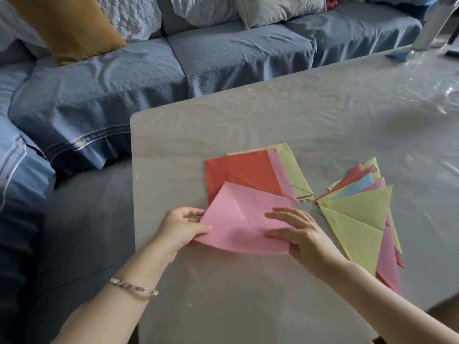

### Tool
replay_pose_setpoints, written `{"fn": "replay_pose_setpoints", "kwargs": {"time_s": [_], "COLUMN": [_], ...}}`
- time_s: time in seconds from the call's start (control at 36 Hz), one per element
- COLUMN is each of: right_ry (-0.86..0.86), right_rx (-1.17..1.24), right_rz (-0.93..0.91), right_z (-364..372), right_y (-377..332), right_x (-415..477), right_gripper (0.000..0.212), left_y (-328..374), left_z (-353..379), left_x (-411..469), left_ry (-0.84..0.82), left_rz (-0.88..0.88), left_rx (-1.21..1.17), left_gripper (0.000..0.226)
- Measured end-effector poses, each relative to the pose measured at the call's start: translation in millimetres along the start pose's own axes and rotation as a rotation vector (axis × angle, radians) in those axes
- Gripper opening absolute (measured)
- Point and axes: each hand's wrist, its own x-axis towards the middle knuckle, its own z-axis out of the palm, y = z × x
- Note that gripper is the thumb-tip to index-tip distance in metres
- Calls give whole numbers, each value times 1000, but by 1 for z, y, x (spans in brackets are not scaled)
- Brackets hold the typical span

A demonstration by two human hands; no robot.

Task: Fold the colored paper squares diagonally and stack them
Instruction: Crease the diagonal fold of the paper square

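A pink paper sheet [238,219] lies partly folded on the table, curved along its near edge. My left hand [181,227] pinches its left corner between thumb and fingers. My right hand [298,232] rests on its right part with fingers spread fairly straight. Behind the pink sheet lies a stack of unfolded squares [248,172], red on top with pink and yellow-green showing at the right. To the right, a fanned pile of folded triangles [357,219] has yellow-green ones on top, with pink, blue and red beneath.
The table [273,120] is pale grey under a glossy clear cover. A blue sofa [124,78] with a mustard cushion [67,26] runs along the far and left sides. Small items [400,55] stand at the table's far right corner.
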Motion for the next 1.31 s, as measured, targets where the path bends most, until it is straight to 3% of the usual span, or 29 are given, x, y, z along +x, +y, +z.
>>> {"fn": "replay_pose_setpoints", "kwargs": {"time_s": [0.17,0.28,0.42,0.5,0.58,0.67,0.75,0.81,0.89,1.06,1.31], "right_ry": [-272,-356,-365,-391,-333,-158,0,23,20,90,193], "right_rx": [49,70,92,240,302,311,335,410,571,637,617], "right_rz": [-59,-49,-15,83,191,318,456,522,627,765,788], "right_z": [-3,-4,-13,-17,-23,-30,-40,-44,-50,-48,-54], "right_y": [-9,-16,-19,-22,-24,-30,-34,-35,-41,-56,-79], "right_x": [-14,-21,-26,-23,-15,-4,11,18,22,16,14], "right_gripper": [24,24,41,37,28,28,9,22,25,21,25], "left_y": [3,6,11,10,9,8,8,8,9,14,14], "left_z": [15,34,44,45,43,40,37,36,35,40,54], "left_x": [5,13,12,8,1,-12,-27,-35,-45,-65,-80], "left_ry": [22,81,205,260,265,182,73,7,-48,42,260], "left_rz": [141,195,359,401,466,545,583,569,543,596,851], "left_rx": [111,246,358,330,256,201,141,96,62,30,146], "left_gripper": [46,49,10,3,12,22,31,33,31,11,26]}}
